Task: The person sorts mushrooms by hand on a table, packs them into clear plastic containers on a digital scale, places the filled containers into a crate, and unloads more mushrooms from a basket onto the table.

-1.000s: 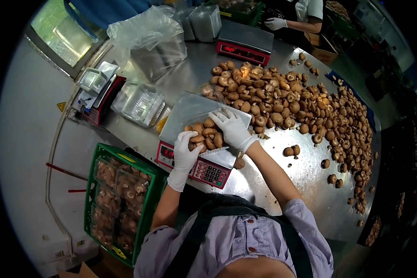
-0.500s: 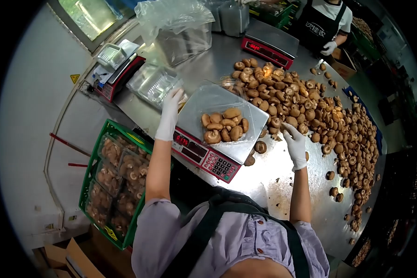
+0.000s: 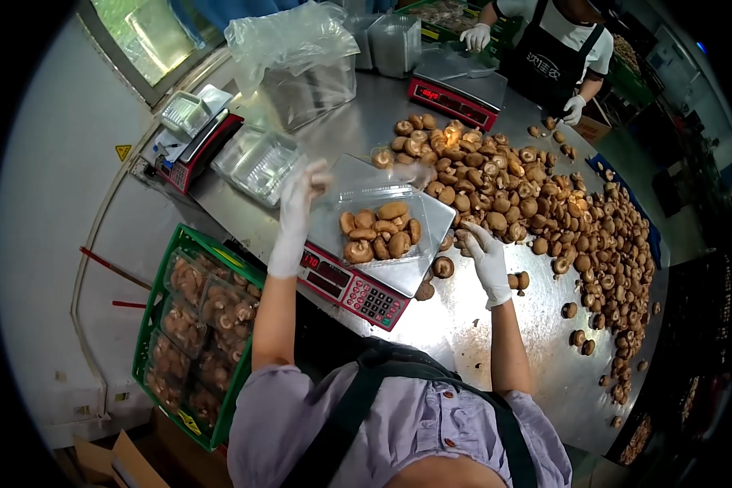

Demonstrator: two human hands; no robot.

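A clear plastic box holding several brown mushrooms sits on the metal pan of a red scale. My left hand, in a white glove, is raised beside the scale's left edge; its fingers are smeared by motion. A blurred, see-through shape shows just above the box, and I cannot make out what it is. My right hand, also gloved in white, is over the near edge of the mushroom pile. Its fingers are stretched and apart, close to loose mushrooms at the pan's right edge.
Stacked empty clear boxes lie left of the scale. A green crate of filled boxes stands at lower left. Behind are a bagged clear bin and another red scale. A co-worker in a dark apron stands across the table.
My left hand has lifted off the stacked boxes and moved toward the scale. My right hand has come nearer the pan's right edge. The co-worker's hand now shows above the far scale.
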